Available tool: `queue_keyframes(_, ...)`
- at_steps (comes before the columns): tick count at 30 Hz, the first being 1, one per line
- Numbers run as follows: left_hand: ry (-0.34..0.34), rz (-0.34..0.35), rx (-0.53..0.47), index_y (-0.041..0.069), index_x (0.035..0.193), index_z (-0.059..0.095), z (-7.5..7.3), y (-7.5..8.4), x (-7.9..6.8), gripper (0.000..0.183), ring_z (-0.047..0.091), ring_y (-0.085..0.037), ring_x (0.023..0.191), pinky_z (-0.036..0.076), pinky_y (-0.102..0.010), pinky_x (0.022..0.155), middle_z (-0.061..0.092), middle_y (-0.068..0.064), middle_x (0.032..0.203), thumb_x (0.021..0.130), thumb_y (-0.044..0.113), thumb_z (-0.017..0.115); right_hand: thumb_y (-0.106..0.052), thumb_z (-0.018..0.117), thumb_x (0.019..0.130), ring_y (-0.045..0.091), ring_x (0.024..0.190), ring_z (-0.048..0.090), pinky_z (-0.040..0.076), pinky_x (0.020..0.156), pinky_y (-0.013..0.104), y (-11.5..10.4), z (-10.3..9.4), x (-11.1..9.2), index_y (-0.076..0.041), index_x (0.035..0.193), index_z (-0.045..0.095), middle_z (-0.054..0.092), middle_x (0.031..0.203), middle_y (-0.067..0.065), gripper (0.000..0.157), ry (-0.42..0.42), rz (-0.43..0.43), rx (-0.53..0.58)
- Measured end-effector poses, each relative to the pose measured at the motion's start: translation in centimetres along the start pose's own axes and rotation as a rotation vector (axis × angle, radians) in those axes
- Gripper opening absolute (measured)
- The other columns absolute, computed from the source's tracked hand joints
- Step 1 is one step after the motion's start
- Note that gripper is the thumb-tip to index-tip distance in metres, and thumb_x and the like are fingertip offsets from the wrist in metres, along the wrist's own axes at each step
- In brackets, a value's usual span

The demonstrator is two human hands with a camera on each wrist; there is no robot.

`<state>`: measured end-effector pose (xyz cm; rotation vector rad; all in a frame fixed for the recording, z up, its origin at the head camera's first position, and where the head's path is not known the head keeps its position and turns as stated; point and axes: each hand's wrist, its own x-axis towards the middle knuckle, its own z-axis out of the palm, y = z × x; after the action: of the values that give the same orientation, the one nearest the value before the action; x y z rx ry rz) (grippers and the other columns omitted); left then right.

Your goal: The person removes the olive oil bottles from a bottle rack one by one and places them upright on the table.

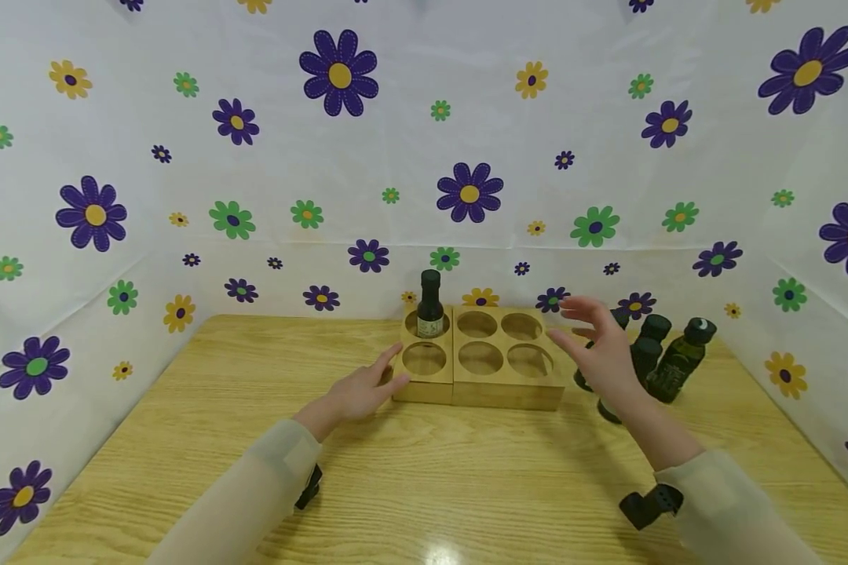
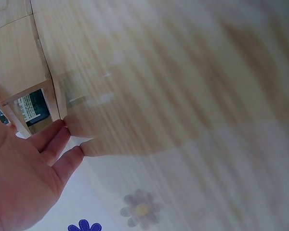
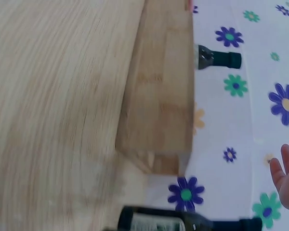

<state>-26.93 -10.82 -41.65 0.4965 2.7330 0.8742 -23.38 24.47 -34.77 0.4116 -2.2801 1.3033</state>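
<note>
A two-hole wooden bottle holder (image 1: 424, 392) stands against a wider four-hole wooden holder (image 1: 507, 396). One dark bottle (image 1: 430, 308) with a pale label stands in the rear hole of the narrow one. My left hand (image 1: 360, 390) touches that holder's left side with extended fingers, the thumb near its front corner. Through the holder's side opening the labelled bottle (image 2: 32, 107) shows in the left wrist view. My right hand (image 1: 601, 357) hangs in the air right of the wider holder, fingers and thumb spread apart, holding nothing. Behind it, several dark bottles (image 1: 673, 369) are partly hidden.
A light wood-grain table (image 1: 424, 471) carries everything. White flower-printed cloth (image 1: 410, 149) rises behind and on both sides, close to the holders' back. In the right wrist view another dark bottle (image 3: 156, 221) lies across the lower edge of the picture.
</note>
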Motion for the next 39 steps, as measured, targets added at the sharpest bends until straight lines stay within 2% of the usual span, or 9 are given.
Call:
queue_keyframes(4, -0.001, -0.001, -0.001, 0.029, 0.158, 0.008, 0.0, 0.0, 0.0, 0.073, 0.046, -0.037, 0.129, 0.037, -0.054, 0.100, 0.043, -0.015, 0.147, 0.099, 0.062, 0.035, -0.012, 0.068, 0.093, 0.030, 0.115, 0.052, 0.041, 0.095, 0.043, 0.1, 2.3, 1.1, 0.002, 0.130, 0.048, 0.054, 0.127, 0.018, 0.045, -0.065, 0.048, 0.039)
queue_keyframes(7, -0.001, 0.006, -0.002, 0.028, 0.158, 0.009, 0.0, -0.1, 0.0, 0.074, 0.048, -0.037, 0.127, 0.038, -0.053, 0.098, 0.043, -0.016, 0.147, 0.098, 0.062, 0.035, -0.012, 0.069, 0.092, 0.033, 0.116, 0.051, 0.040, 0.096, 0.049, 0.0, 3.9, 1.8, 0.002, 0.131, 0.047, 0.054, 0.128, 0.018, 0.047, -0.112, 0.064, 0.073)
queue_keyframes(13, 0.001, 0.009, -0.009, 0.027, 0.158, 0.009, 0.0, 0.1, -0.1, 0.074, 0.046, -0.038, 0.129, 0.037, -0.054, 0.100, 0.043, -0.016, 0.147, 0.099, 0.062, 0.036, -0.011, 0.070, 0.091, 0.038, 0.119, 0.051, 0.042, 0.098, 0.049, -0.1, 6.8, 3.1, 0.003, 0.133, 0.045, 0.052, 0.130, 0.020, 0.051, -0.177, 0.096, 0.108)
queue_keyframes(18, 0.004, 0.011, -0.005, 0.026, 0.158, 0.010, 0.1, 0.1, -0.1, 0.074, 0.046, -0.038, 0.129, 0.035, -0.055, 0.101, 0.044, -0.017, 0.146, 0.099, 0.061, 0.036, -0.015, 0.071, 0.091, 0.039, 0.122, 0.047, 0.038, 0.098, 0.053, -0.3, 8.8, 4.0, 0.002, 0.136, 0.044, 0.052, 0.132, 0.020, 0.055, -0.189, 0.126, 0.092)
queue_keyframes(23, 0.006, 0.003, -0.004, 0.026, 0.158, 0.011, 0.2, 0.0, -0.1, 0.074, 0.047, -0.037, 0.128, 0.036, -0.055, 0.100, 0.046, -0.016, 0.144, 0.098, 0.062, 0.036, -0.013, 0.071, 0.091, 0.038, 0.125, 0.045, 0.038, 0.101, 0.050, -0.2, 10.5, 5.0, 0.001, 0.139, 0.040, 0.049, 0.135, 0.020, 0.058, -0.223, 0.164, 0.121)
queue_keyframes(32, 0.009, 0.003, -0.003, 0.027, 0.158, 0.011, 0.1, 0.0, -0.1, 0.074, 0.047, -0.037, 0.128, 0.036, -0.056, 0.100, 0.047, -0.016, 0.144, 0.098, 0.062, 0.036, -0.022, 0.074, 0.089, 0.033, 0.136, 0.036, 0.035, 0.105, 0.049, -0.2, 12.8, 6.7, -0.009, 0.152, 0.022, 0.034, 0.152, 0.015, 0.082, -0.377, 0.245, 0.084)
queue_keyframes(39, 0.010, -0.004, 0.011, 0.027, 0.158, 0.010, 0.1, 0.1, 0.0, 0.074, 0.047, -0.035, 0.128, 0.037, -0.054, 0.100, 0.047, -0.015, 0.144, 0.098, 0.062, 0.035, -0.017, 0.073, 0.089, 0.035, 0.140, 0.029, 0.030, 0.108, 0.049, -0.2, 14.3, 7.3, -0.010, 0.154, 0.014, 0.024, 0.156, 0.016, 0.088, -0.436, 0.301, 0.120)
